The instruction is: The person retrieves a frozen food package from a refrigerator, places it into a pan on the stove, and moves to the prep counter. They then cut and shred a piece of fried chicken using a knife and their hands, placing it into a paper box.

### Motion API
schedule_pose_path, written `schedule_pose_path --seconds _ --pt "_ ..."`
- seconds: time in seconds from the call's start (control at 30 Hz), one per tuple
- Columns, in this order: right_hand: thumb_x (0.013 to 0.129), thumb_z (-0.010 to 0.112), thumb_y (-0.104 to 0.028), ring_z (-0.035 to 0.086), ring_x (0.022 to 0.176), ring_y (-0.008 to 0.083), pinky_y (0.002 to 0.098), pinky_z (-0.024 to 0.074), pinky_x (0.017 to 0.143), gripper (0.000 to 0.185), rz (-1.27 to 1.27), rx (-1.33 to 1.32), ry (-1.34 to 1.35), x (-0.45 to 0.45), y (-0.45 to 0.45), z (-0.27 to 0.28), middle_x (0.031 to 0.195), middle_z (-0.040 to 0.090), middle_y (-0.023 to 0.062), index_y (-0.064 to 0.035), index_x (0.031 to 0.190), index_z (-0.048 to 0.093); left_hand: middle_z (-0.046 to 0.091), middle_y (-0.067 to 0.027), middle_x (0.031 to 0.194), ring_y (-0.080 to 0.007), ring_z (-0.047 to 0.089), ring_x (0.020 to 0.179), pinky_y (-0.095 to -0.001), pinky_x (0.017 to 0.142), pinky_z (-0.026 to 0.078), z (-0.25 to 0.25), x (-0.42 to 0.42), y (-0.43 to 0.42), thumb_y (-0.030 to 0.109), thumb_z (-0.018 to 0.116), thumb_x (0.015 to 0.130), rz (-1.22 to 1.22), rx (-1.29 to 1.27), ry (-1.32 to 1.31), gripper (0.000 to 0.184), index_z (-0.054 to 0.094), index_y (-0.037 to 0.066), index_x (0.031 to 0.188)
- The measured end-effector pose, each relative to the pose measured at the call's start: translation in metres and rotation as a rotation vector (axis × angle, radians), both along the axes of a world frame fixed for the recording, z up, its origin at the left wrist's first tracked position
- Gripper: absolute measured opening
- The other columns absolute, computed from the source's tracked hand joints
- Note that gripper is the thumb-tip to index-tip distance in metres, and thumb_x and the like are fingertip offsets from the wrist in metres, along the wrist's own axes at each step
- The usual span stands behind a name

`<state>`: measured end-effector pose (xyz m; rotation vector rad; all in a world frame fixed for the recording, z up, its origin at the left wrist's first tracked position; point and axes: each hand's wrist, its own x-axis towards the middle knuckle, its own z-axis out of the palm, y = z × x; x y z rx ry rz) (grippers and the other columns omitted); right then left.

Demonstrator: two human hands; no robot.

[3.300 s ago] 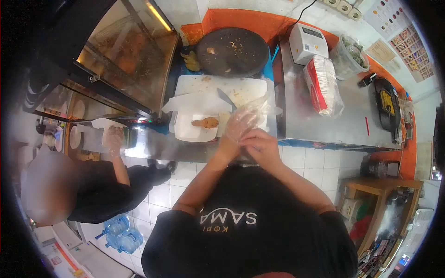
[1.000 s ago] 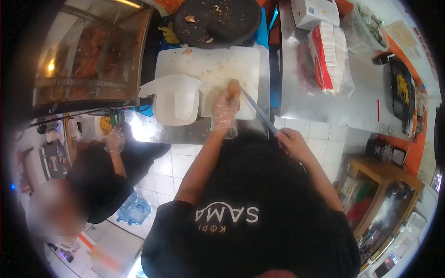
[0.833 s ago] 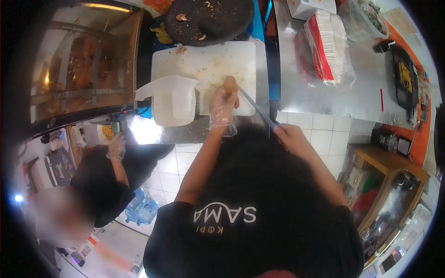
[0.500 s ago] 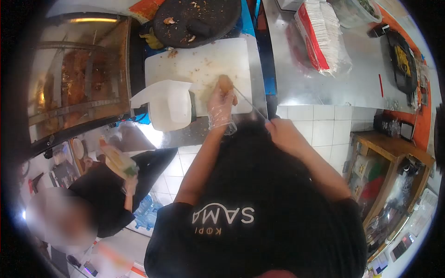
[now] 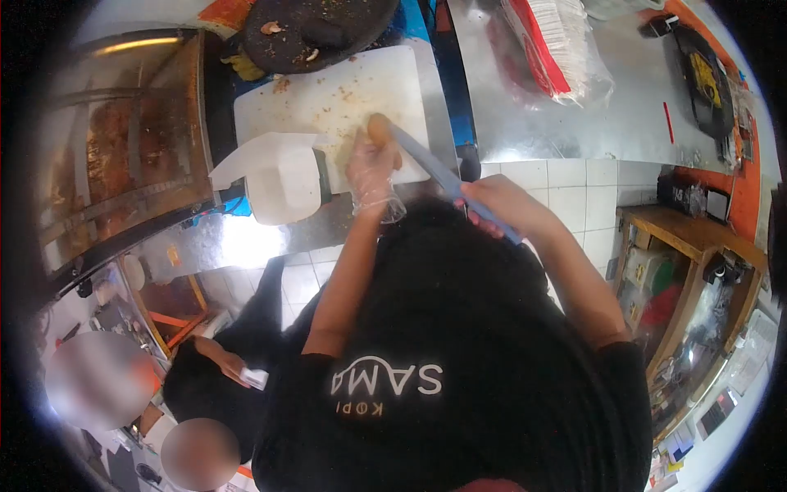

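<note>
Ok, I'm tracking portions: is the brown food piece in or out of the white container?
Out: the brown food piece is in the gloved left hand, over the cutting board, apart from the white container.

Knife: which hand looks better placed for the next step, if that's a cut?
Right, most likely: the right hand grips the knife, its blade pointing toward the food. The gloved left hand is occupied holding that food over the cutting board.

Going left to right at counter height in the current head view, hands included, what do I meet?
Glass-fronted cabinet → white box → gloved left hand → right hand → thin red stick → black dish with yellow contents.
</note>
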<state>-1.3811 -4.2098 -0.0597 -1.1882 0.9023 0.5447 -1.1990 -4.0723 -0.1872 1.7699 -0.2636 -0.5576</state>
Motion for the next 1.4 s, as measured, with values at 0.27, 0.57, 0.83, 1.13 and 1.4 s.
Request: schedule_pose_path --seconds 0.27,0.57,0.83,1.13,1.4 --pt "0.094 0.048 -0.033 0.045 0.041 0.0098 0.0245 0.0350 0.034 0.037 -0.053 0.024 -0.051 -0.013 0.006 0.002 0.060 0.051 0.0043 0.0028 0.094 0.056 0.058 -0.0092 0.086 -0.0122 0.059 0.068 -0.0233 0.056 0.050 0.016 0.004 -0.005 0.005 0.066 0.080 -0.078 0.050 0.098 0.067 0.033 -0.004 0.137" --pt "0.093 0.049 -0.033 0.044 0.040 0.0090 0.0236 0.0327 0.033 0.039 -0.279 0.474 -0.121 -0.030 -0.011 -0.024 0.060 0.051 0.0049 0.0049 0.096 0.056 0.062 -0.0135 0.094 -0.0147 0.060 0.071 -0.0264 0.059 0.051 0.019 0.007 -0.008 0.013 0.065 0.079 -0.174 0.232 -0.143 0.063 0.039 0.000 0.136" --pt "0.092 0.051 -0.034 0.047 0.041 0.0099 0.0246 0.0370 0.034 0.037 -0.065 0.020 -0.101 -0.026 0.000 -0.013 0.058 0.051 0.0047 0.0024 0.090 0.059 0.064 -0.0144 0.097 -0.0197 0.060 0.088 -0.0324 0.079 0.046 0.021 0.032 -0.019 0.030 0.064 0.081 -0.178 0.619 -0.528 0.048 0.057 0.003 0.120" --pt "0.093 0.050 -0.035 0.044 0.040 0.0086 0.0234 0.0342 0.034 0.039 -0.158 0.191 -0.121 -0.028 -0.009 -0.029 0.059 0.051 0.0033 0.0031 0.095 0.057 0.065 -0.0088 0.088 -0.0155 0.060 0.077 -0.0270 0.068 0.047 0.030 0.044 -0.031 0.029 0.064 0.078 -0.016 0.340 0.094 0.038 0.065 0.001 0.103" --pt "0.093 0.050 -0.035 0.043 0.039 0.0081 0.0224 0.0319 0.033 0.039 -0.206 0.305 -0.169 -0.031 -0.011 -0.041 0.060 0.051 0.0035 0.0037 0.098 0.057 0.062 -0.0093 0.095 -0.0161 0.058 0.078 -0.0272 0.066 0.046 -0.001 0.058 -0.025 0.026 0.065 0.072 0.050 0.226 0.226 0.036 0.065 0.001 0.099"
